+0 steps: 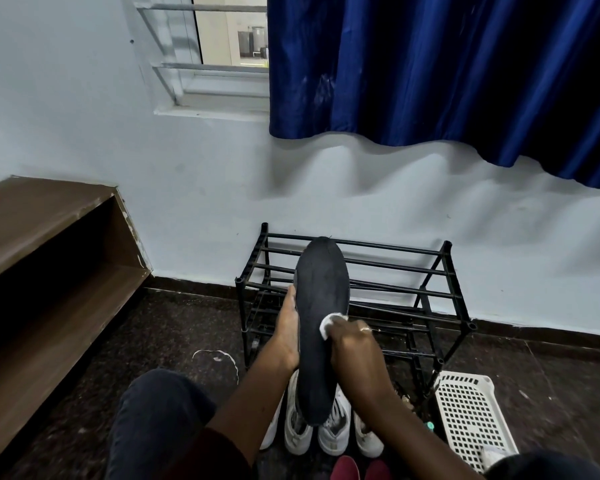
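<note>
Left hand [288,330] holds insole [321,292] lengthwise, toe away; right hand [355,351] grips cloth [329,323].

We record a dark grey insole [321,299] standing nearly upright, toe end up, before the shoe rack [471,325]; a crumpled white wipe [329,325] presses on its right edge.

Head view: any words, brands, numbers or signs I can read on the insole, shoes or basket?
None can be read.
The dark insole, held by the left hand while the right hand presses a white cloth on it, shows a blank face.
The white shoes show no legible logo.
The white basket bears no label.
</note>
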Demonstrator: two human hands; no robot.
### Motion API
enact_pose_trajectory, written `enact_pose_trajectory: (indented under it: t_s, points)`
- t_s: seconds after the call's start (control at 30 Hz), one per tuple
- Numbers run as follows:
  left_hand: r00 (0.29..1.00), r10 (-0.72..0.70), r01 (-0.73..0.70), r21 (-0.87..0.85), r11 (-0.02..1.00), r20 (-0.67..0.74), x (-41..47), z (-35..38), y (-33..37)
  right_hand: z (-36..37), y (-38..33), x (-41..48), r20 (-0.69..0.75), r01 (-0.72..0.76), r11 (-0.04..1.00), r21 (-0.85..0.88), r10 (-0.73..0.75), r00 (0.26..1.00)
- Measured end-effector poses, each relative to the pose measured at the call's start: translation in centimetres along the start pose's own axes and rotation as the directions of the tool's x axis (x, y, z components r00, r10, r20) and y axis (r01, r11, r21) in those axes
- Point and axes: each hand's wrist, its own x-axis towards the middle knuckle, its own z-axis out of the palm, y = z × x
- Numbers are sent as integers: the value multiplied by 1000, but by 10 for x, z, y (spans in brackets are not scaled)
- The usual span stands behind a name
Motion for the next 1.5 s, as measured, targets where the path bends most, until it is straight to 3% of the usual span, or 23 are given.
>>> enact_pose_trajectory:
  t_s: [0.13, 0.2, 0.23, 0.27, 0.3, 0.33, 0.37, 0.43, 0.53, 0.6, 0.63, 0.7, 0.73, 0.77, 0.8, 0.9, 1.0, 1.2, 1.3, 1.4, 1.5]
  points:
    - [999, -27, 27, -12, 1000, 36, -1, 1, 0, -24, 9, 26, -93, -155, 983, 98, 164, 982]
    - [994, -55, 59, -40, 997, 95, -5, -2, 3, -38, 23, 38, -120, -336, 855, 394, 411, 904]
    - [989, -77, 85, -54, 995, 129, -9, -3, 5, -44, 31, 44, -33, -426, 657, 621, 565, 824]
    - [983, -99, 110, -67, 992, 155, -10, -7, 5, -52, 38, 50, 140, -460, 346, 818, 656, 742]
    - [979, -114, 130, -81, 988, 171, -11, -9, 5, -57, 43, 55, 326, -428, -3, 904, 653, 684]
    - [976, -123, 142, -97, 985, 179, -11, -13, 3, -61, 47, 57, 468, -380, -276, 883, 591, 657]
    - [975, -128, 150, -111, 982, 184, -12, -15, 1, -63, 49, 58, 553, -361, -427, 829, 524, 649]
    - [973, -130, 156, -128, 979, 193, -14, -17, -2, -64, 49, 58, 621, -389, -511, 767, 437, 650]
    - [964, -153, 181, -118, 976, 218, -18, -16, -7, -58, 45, 58, 617, -460, -424, 780, 399, 678]
    - [959, -172, 197, -93, 976, 225, -18, -16, -12, -53, 43, 64, 553, -477, -279, 833, 400, 731]
    - [957, -182, 205, -80, 976, 224, -17, -16, -15, -51, 42, 68, 488, -481, -124, 868, 400, 776]
    - [954, -193, 210, -55, 976, 228, -17, -15, -19, -47, 38, 79, 268, -430, 436, 791, 384, 883]
    - [956, -185, 201, -50, 978, 226, -16, -14, -21, -44, 36, 85, 123, -338, 703, 625, 339, 933]
    - [961, -172, 187, -48, 981, 217, -17, -11, -23, -41, 33, 91, 2, -230, 862, 452, 257, 967]
    - [967, -145, 157, -44, 987, 208, -16, -10, -24, -37, 29, 95, -49, -142, 933, 330, 167, 985]
    - [990, -39, 42, -20, 999, 133, -14, -3, -18, -23, 16, 94, 14, -48, 989, 143, 47, 999]
    - [995, 15, -15, -2, 1000, 97, -4, -6, -11, -7, 2, 63, 35, -3, 988, 157, -3, 999]
    - [987, -65, 70, -26, 997, 148, -9, -19, -14, 1, -11, -31, 56, 149, 960, 239, -167, 984]
    - [990, -65, 66, -5, 998, 128, -11, -21, -17, -5, -8, -31, 61, 211, 965, 154, -222, 973]
    - [997, -3, 2, 7, 1000, 76, -11, -13, -23, -13, 0, 9, 26, 125, 992, 7, -125, 992]
    - [997, -53, 50, 59, 997, 51, -16, -10, -27, -16, 17, 62, 16, -47, 999, -23, 47, 999]
